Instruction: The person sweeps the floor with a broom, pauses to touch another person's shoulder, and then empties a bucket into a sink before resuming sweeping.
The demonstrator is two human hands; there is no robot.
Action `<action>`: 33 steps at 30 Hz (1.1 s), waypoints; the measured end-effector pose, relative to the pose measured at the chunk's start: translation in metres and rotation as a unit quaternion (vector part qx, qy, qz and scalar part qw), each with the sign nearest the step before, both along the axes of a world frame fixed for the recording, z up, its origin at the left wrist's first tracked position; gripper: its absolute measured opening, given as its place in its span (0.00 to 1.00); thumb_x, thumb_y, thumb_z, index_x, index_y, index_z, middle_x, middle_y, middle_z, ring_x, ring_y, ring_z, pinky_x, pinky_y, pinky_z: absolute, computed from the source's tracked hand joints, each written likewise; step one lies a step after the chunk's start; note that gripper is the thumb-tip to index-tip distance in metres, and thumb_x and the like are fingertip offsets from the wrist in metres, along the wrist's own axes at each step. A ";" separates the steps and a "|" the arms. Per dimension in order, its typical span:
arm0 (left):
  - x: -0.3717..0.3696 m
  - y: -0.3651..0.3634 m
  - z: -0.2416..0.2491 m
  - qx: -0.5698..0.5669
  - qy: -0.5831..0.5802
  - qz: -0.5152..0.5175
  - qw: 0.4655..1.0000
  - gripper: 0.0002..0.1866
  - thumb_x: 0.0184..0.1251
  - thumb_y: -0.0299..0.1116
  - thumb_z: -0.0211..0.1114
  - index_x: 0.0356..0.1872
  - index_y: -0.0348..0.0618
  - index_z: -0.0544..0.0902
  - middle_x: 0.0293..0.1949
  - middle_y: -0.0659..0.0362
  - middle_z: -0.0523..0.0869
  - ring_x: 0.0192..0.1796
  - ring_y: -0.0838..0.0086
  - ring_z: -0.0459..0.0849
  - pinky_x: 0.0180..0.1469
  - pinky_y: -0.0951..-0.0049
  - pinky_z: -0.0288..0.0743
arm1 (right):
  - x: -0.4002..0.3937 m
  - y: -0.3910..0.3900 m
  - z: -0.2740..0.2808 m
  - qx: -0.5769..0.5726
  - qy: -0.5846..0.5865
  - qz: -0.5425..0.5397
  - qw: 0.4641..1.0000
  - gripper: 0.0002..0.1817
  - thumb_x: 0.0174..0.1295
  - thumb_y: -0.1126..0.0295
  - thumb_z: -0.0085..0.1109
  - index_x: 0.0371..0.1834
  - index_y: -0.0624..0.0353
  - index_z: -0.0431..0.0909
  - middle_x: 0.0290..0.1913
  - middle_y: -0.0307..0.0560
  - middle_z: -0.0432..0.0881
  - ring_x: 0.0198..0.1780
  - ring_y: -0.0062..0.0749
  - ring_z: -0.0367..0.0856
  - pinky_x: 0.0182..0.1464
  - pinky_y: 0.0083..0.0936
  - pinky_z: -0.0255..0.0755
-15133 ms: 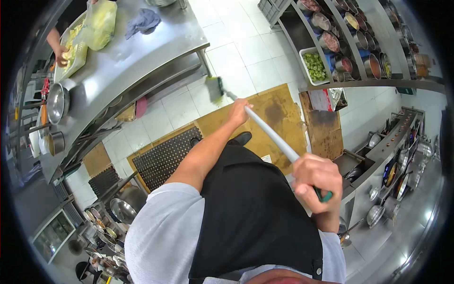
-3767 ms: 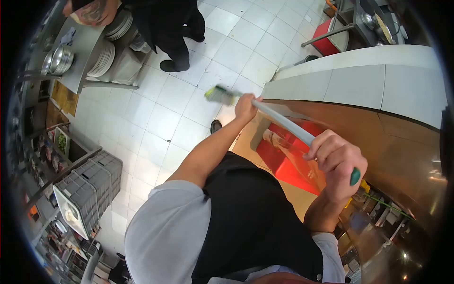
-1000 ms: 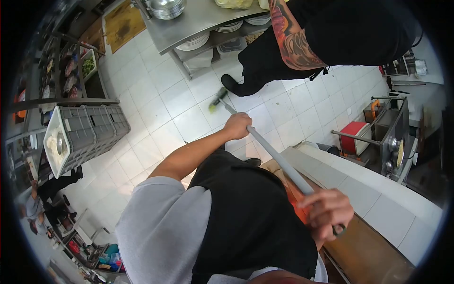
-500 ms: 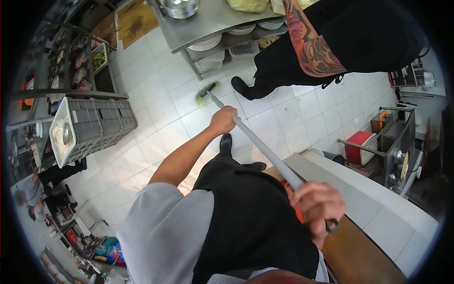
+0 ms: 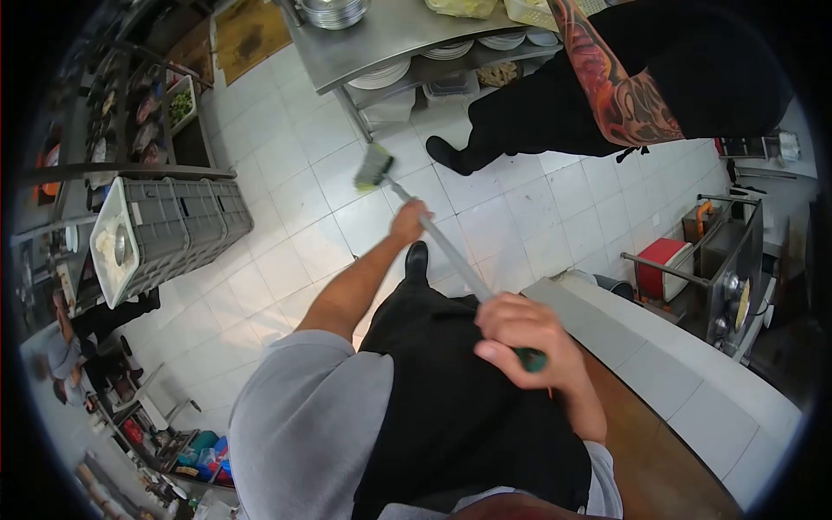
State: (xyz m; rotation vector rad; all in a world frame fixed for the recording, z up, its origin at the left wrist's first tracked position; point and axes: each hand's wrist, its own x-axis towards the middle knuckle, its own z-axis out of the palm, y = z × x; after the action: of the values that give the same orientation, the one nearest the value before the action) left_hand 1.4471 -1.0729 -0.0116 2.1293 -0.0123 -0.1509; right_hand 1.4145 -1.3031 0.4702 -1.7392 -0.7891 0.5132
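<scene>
A long-handled broom [image 5: 455, 262] slants across the view, its grey pole leading to a head with pale green bristles [image 5: 374, 168] at the white tiled floor. Low on the pole, my left hand [image 5: 409, 222] wraps its fingers round the shaft, arm stretched forward. My right hand [image 5: 527, 341] grips the top end, in front of my black apron [image 5: 468, 407]. A dark green end cap shows beside its thumb. The broom head lies near the leg of a steel table [image 5: 390, 43] and a co-worker's black boot [image 5: 448, 156].
A co-worker with a tattooed arm [image 5: 620, 87] stands at the steel table, which bears metal bowls [image 5: 333, 12] and stacked plates below. Grey crates [image 5: 186, 225] with a white tub on top stand left. Right, a tiled ledge [image 5: 650, 373] runs near a red bucket [image 5: 663, 267].
My right hand has moved left and forward with the pole's end. The broom head has turned, showing more bristles, and the left hand shifted slightly. The co-worker's arm has moved right.
</scene>
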 end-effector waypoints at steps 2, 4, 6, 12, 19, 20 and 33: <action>0.000 -0.053 0.025 -0.006 0.007 -0.048 0.999 0.15 0.68 0.41 0.73 0.31 0.40 0.82 0.41 0.45 0.85 0.54 0.43 0.83 0.63 0.50 0.77 | -0.001 -0.018 0.028 0.010 -0.005 -0.013 1.000 0.15 0.64 0.72 0.75 0.25 0.64 0.77 0.29 0.50 0.80 0.33 0.46 0.83 0.38 0.36 0.78; -0.001 -0.084 0.079 -0.010 0.021 -0.081 0.996 0.15 0.67 0.41 0.74 0.32 0.39 0.83 0.43 0.46 0.87 0.56 0.45 0.84 0.63 0.51 0.78 | -0.002 -0.033 0.047 0.066 -0.027 -0.034 0.997 0.18 0.67 0.67 0.75 0.23 0.62 0.78 0.24 0.47 0.78 0.29 0.42 0.83 0.35 0.35 0.78; -0.005 -0.104 0.119 -0.037 -0.099 -0.064 0.992 0.15 0.66 0.39 0.76 0.32 0.39 0.83 0.43 0.47 0.87 0.56 0.46 0.84 0.61 0.52 0.79 | -0.005 -0.061 0.070 0.117 -0.046 -0.024 0.992 0.19 0.69 0.64 0.74 0.22 0.61 0.79 0.23 0.46 0.78 0.28 0.40 0.82 0.34 0.35 0.79; 0.027 -0.067 0.131 -0.011 -0.132 0.030 0.991 0.13 0.66 0.38 0.76 0.31 0.41 0.83 0.48 0.48 0.88 0.56 0.45 0.84 0.62 0.51 0.80 | -0.007 -0.078 0.062 0.197 -0.064 -0.035 0.978 0.20 0.70 0.63 0.72 0.21 0.60 0.79 0.20 0.43 0.77 0.25 0.42 0.80 0.37 0.39 0.81; 0.047 -0.075 0.020 0.108 0.058 -0.059 0.991 0.12 0.70 0.39 0.73 0.34 0.41 0.85 0.47 0.47 0.87 0.57 0.47 0.85 0.58 0.52 0.80 | -0.004 -0.078 -0.020 0.075 0.008 -0.122 0.990 0.09 0.61 0.83 0.66 0.26 0.67 0.76 0.29 0.50 0.78 0.37 0.45 0.82 0.45 0.35 0.78; 0.035 -0.096 0.014 0.097 0.037 -0.094 0.990 0.12 0.70 0.40 0.72 0.34 0.42 0.85 0.46 0.47 0.88 0.56 0.47 0.85 0.58 0.52 0.80 | -0.006 -0.095 -0.012 0.079 0.010 -0.129 0.988 0.09 0.61 0.83 0.66 0.26 0.67 0.76 0.29 0.50 0.78 0.37 0.45 0.82 0.45 0.35 0.78; -0.022 -0.269 0.079 0.092 0.009 -0.114 0.989 0.15 0.73 0.40 0.68 0.31 0.40 0.85 0.39 0.48 0.88 0.53 0.47 0.85 0.57 0.49 0.80 | -0.018 -0.301 0.022 0.182 0.014 -0.051 0.982 0.16 0.63 0.66 0.75 0.25 0.65 0.82 0.24 0.47 0.78 0.31 0.46 0.81 0.37 0.38 0.77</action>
State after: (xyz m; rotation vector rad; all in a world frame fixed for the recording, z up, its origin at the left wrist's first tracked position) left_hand 1.4251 -1.3421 0.0678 2.3062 -0.2409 -0.3173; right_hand 1.3966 -1.6045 0.4918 -1.4206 -0.7197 0.2993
